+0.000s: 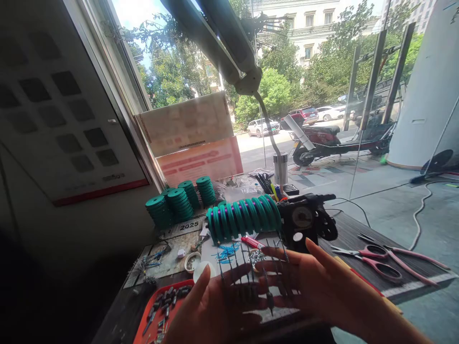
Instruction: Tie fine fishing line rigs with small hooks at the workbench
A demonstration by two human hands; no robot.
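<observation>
At the lower centre of the frame, two bare hands hung palms inward and fingers spread, the left hand point(218, 301) reaching up from the bottom edge, the right hand point(304, 274) angling in from the lower right. Their fingers overlapped in view among dark hanging wires point(251, 267); whether they gripped any, or touched each other, could not be told. Just above, at the centre, a row of green coils point(244, 217) adjoined a black machine point(303, 217) on the table point(344, 229).
</observation>
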